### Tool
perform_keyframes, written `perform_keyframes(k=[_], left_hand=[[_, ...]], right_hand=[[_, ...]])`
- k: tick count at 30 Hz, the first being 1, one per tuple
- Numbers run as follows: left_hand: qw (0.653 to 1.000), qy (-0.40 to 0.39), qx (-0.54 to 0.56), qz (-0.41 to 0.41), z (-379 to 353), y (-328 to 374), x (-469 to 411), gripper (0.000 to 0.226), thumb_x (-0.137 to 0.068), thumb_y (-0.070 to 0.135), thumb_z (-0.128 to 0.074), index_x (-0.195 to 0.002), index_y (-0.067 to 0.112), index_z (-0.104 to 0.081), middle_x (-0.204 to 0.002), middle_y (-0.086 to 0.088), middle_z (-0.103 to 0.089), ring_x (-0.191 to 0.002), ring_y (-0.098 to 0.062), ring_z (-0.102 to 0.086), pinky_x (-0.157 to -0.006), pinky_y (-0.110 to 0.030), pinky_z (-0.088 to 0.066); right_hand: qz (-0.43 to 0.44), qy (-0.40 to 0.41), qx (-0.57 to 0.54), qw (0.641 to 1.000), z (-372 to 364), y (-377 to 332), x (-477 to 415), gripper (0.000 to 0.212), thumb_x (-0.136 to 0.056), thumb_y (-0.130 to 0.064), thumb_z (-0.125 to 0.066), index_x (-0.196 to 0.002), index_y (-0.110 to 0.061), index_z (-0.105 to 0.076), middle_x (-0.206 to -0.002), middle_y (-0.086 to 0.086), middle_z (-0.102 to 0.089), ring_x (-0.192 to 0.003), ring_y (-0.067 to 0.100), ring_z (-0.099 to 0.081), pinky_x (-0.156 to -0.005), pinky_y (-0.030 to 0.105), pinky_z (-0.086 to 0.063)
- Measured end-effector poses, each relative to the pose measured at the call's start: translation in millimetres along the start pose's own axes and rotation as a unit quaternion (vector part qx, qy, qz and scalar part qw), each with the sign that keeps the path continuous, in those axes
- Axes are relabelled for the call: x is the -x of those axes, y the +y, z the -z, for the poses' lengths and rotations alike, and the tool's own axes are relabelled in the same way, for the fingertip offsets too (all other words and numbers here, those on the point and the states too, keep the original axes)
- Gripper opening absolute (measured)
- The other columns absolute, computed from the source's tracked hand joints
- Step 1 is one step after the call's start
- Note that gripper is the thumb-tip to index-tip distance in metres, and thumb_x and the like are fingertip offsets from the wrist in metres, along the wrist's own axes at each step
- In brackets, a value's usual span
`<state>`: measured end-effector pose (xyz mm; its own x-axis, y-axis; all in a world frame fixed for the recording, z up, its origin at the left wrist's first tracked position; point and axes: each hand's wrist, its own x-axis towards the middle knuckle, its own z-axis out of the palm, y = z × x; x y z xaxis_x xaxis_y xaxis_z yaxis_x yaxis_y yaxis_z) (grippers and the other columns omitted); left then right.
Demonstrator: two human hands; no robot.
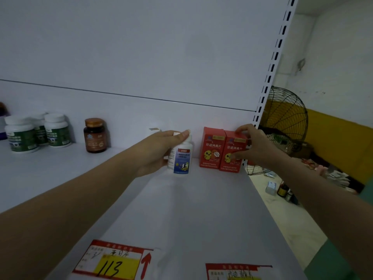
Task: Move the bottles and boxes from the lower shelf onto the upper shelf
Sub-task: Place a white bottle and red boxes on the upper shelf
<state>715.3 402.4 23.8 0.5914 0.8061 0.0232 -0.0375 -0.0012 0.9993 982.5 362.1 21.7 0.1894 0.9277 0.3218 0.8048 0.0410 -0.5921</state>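
The white shelf (pixel 191 209) is seen carrying all items. At 3 o'clock, two red boxes (pixel 212 150) stand touching; the outer red box (pixel 232 154) is pinched by the right hand (pixel 254 146). At centre, a white blue-labelled bottle (pixel 181 160) is gripped upright by the left hand (pixel 161 152). At 9 o'clock stand an amber bottle (pixel 94 136) and white green-labelled bottles (pixel 38 132).

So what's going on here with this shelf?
A person is stocking a white shelf with both hands at once. The left hand grips a white bottle with a blue label, standing it on the shelf. The right hand holds the right-hand of two red boxes, which sit side by side at the shelf's right end. Further left stand a brown bottle and some green-labelled white bottles.
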Motion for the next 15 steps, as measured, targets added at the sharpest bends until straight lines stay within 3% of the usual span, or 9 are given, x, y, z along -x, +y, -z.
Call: perform_keyframes(k=[4, 7, 9, 13, 15], left_hand=[[1.0, 0.007, 0.017, 0.0, 3, 1, 14, 0.023, -0.091, 0.034, -0.053, -0.078, 0.017, -0.059, -0.065, 0.004, -0.064, -0.055, -0.006, -0.061, -0.062, -0.023, -0.048], [0.999, 0.025, 0.034, -0.004, 8, 5, 30, 0.02, -0.092, 0.032, -0.053, -0.079, 0.018, -0.058, -0.067, 0.005, -0.064, -0.057, -0.006, -0.062, -0.06, -0.021, -0.05], [0.998, 0.04, 0.038, -0.006, 12, 9, 43, 0.018, -0.092, 0.033, -0.053, -0.089, 0.016, -0.058, -0.076, 0.002, -0.063, -0.07, -0.011, -0.06, -0.073, -0.025, -0.051], [0.997, 0.075, 0.024, -0.013, 23, 21, 73, 0.031, -0.093, 0.032, -0.052, -0.111, 0.008, -0.059, -0.096, -0.007, -0.062, -0.093, -0.021, -0.058, -0.09, -0.033, -0.047], [0.996, 0.087, 0.017, -0.018, 33, 27, 90, 0.036, -0.092, 0.032, -0.054, -0.115, 0.005, -0.058, -0.102, -0.008, -0.064, -0.099, -0.023, -0.059, -0.095, -0.038, -0.046]], right_hand=[[-0.002, -0.005, 0.044, 0.999, 8, -17, 6, 0.079, -0.068, -0.019, -0.083, -0.133, -0.025, -0.038, -0.133, 0.01, -0.032, -0.108, 0.02, -0.046, -0.084, 0.028, -0.046], [0.035, 0.011, 0.133, 0.99, 17, -40, 10, 0.073, -0.073, -0.031, -0.078, -0.136, -0.024, -0.04, -0.137, 0.011, -0.031, -0.122, 0.029, -0.04, -0.094, 0.038, -0.045], [0.069, 0.011, 0.181, 0.981, 19, -60, 12, 0.064, -0.078, -0.035, -0.072, -0.134, -0.021, -0.044, -0.137, 0.012, -0.033, -0.126, 0.031, -0.038, -0.095, 0.039, -0.043], [0.114, -0.019, 0.22, 0.969, 7, -105, 22, 0.039, -0.087, -0.035, -0.062, -0.122, -0.018, -0.056, -0.122, 0.009, -0.051, -0.109, 0.022, -0.051, -0.079, 0.027, -0.038], [0.111, -0.047, 0.23, 0.966, -7, -125, 29, 0.035, -0.089, -0.035, -0.059, -0.119, -0.016, -0.059, -0.116, 0.008, -0.059, -0.105, 0.02, -0.054, -0.079, 0.027, -0.04]])
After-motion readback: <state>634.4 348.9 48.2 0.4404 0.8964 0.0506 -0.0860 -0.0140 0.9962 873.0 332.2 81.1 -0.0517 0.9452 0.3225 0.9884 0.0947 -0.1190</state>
